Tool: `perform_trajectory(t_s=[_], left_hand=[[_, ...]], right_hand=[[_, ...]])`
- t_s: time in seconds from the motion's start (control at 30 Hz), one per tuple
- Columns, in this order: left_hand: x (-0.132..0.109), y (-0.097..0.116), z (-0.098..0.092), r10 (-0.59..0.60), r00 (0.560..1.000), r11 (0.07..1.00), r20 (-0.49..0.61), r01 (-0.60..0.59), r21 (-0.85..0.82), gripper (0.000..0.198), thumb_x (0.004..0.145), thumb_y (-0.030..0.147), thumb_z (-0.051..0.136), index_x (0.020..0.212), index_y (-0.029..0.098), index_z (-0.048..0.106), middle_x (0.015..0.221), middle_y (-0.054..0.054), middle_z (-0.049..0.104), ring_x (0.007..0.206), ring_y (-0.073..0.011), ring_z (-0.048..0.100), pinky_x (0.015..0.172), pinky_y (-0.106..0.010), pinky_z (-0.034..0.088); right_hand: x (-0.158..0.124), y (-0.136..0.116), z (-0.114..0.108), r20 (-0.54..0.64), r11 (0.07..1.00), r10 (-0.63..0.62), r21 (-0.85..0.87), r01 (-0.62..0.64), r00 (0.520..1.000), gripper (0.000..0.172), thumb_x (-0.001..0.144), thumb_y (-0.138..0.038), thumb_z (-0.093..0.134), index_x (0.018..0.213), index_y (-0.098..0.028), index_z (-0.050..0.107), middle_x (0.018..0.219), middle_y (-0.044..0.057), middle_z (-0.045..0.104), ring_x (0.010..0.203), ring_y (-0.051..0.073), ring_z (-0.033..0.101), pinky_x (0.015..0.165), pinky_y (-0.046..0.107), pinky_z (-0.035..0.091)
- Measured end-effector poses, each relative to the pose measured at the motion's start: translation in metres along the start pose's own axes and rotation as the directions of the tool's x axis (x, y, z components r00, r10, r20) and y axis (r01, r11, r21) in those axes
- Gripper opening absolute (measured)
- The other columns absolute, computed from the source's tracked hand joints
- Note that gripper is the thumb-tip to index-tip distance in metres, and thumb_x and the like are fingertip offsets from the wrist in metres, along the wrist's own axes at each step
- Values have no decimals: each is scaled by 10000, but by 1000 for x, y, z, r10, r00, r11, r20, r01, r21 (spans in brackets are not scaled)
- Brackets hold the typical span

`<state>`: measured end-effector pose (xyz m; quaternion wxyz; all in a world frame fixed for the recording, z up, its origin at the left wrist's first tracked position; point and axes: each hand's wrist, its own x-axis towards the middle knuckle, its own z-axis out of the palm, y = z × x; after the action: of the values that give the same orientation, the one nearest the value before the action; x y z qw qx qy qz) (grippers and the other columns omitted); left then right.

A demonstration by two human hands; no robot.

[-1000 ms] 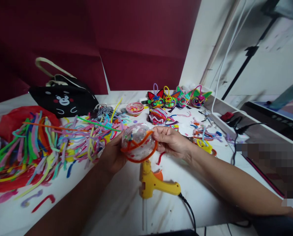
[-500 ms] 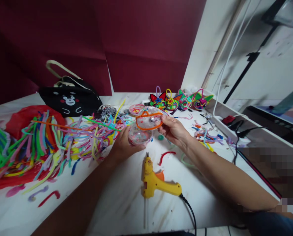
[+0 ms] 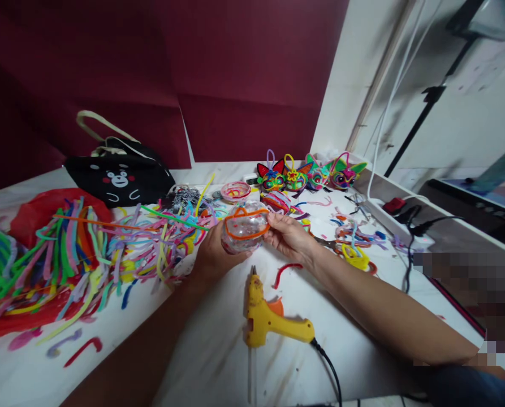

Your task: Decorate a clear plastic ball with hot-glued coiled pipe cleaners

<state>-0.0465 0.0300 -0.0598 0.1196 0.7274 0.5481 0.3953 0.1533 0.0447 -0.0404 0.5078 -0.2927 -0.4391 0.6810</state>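
My left hand (image 3: 216,253) is closed around a clear plastic half-ball (image 3: 237,246) with pinkish-red marks. My right hand (image 3: 289,234) pinches the right edge of a second clear half-ball (image 3: 247,220), which is trimmed with orange pipe cleaner. This second piece rests on or just over the lower one; whether the rims meet is unclear. Below the hands lies a yellow glue gun (image 3: 258,316), nozzle pointing away from me, a clear glue stick out of its rear. Near its nozzle is a short red pipe cleaner (image 3: 284,272).
Heaps of coloured pipe cleaners (image 3: 78,243) cover the left side, before a black bag (image 3: 120,181). Several finished animal-face ornaments (image 3: 297,172) stand at the back. A pink-edged clear bowl (image 3: 235,191) sits behind my hands. Scissors (image 3: 325,242) and a power strip (image 3: 419,240) are at right.
My right hand has lowered the orange-trimmed half-ball, bringing it down and slightly left onto or close over the one in my left hand. Scissors and yellow pieces show beyond my right forearm.
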Motion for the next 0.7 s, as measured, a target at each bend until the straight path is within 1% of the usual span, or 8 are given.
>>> perform_trajectory(t_s=[0.13,0.2,0.27,0.37,0.47,0.53,0.6,0.7], left_hand=[[-3,2,-1,48,988,999,-145,-49,-5,880,524,478,834,1284,183,502,1282,-179,604,1204,-364,563,1016,-445,442],[-5,4,-3,76,980,996,-183,-81,-22,888,531,475,833,1294,173,494,1299,-180,591,1222,-361,551,1024,-440,438],[-7,8,-5,83,978,994,-193,-94,-50,889,544,464,832,1305,163,485,1316,-184,575,1235,-359,539,1027,-442,439],[-10,14,-9,16,981,989,-194,-44,-144,896,543,444,839,1313,163,478,1327,-187,557,1206,-348,560,979,-431,484],[-12,20,-12,-65,972,975,-228,13,-223,903,529,409,851,1314,169,475,1327,-180,546,1169,-332,583,920,-412,525],[-11,22,-13,-93,963,961,-251,21,-276,912,520,390,856,1318,177,469,1343,-176,533,1173,-331,578,906,-407,535],[-11,23,-13,-111,961,939,-255,17,-344,925,511,381,859,1325,195,461,1365,-173,515,1181,-331,573,890,-400,545],[-10,19,-11,-100,961,925,-258,-6,-381,929,502,365,861,1326,216,459,1365,-162,512,1200,-332,560,905,-403,541]], right_hand=[[-3,-3,5,2,999,-14,46,13,1000,327,728,-428,797,746,-180,584,621,-9,673,473,78,577,483,180,511],[-5,-7,8,17,999,-19,46,18,1000,379,662,-456,833,721,-173,588,618,-4,675,460,76,562,446,176,477],[-7,-11,11,33,1000,-21,24,21,999,423,615,-483,852,700,-163,590,594,-4,668,434,67,536,405,164,426],[-10,-18,13,47,999,-17,-39,19,999,428,622,-487,846,706,-139,612,526,-7,639,392,62,509,372,155,378],[-12,-23,12,12,988,-53,-146,54,999,434,616,-471,849,782,-133,632,520,-24,614,418,88,551,360,160,367],[-12,-25,11,-40,959,-138,-256,123,990,480,606,-463,848,905,-156,632,624,-33,626,477,100,579,368,170,385],[-12,-27,9,-58,907,-245,-367,207,968,528,614,-442,840,1028,-193,627,818,-10,647,575,100,595,419,185,436],[-12,-28,9,39,828,-333,-466,312,942,500,693,-413,785,1139,-239,638,1111,50,622,768,129,613,531,218,505]])
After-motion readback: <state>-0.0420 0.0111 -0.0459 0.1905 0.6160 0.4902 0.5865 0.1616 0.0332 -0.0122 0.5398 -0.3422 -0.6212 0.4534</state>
